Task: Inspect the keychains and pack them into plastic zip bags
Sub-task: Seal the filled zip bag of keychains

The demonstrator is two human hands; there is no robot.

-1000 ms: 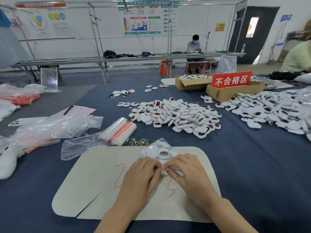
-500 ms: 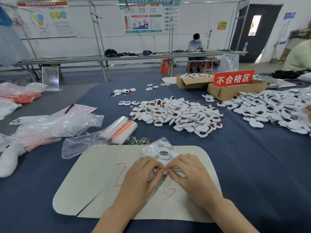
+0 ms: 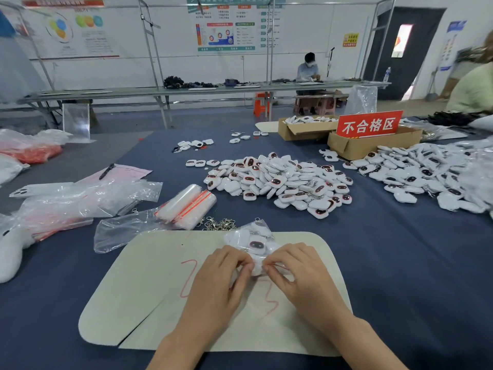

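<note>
A clear zip bag [image 3: 253,240] filled with white keychains lies on the pale mat [image 3: 149,276] in front of me. My left hand [image 3: 221,279] and my right hand [image 3: 296,273] both pinch the bag's near edge, fingertips almost meeting at its red zip strip. A big heap of white keychains with dark faces [image 3: 280,182] sits farther back at the centre. A second heap [image 3: 424,174] spreads at the right. Rolls of unused zip bags with red strips [image 3: 189,205] lie left of the mat. Loose metal clasps [image 3: 220,225] lie just behind the mat.
Two cardboard boxes [image 3: 354,146] with a red sign [image 3: 369,125] stand at the back right. Crumpled plastic bags [image 3: 77,198], a pink sheet with a pen [image 3: 106,172] and a white object [image 3: 10,252] fill the left. A person sits at the far bench [image 3: 308,69].
Both hands stay pinched on the bag's edge. Their fingertips have shifted slightly along the zip strip. The bag has barely moved.
</note>
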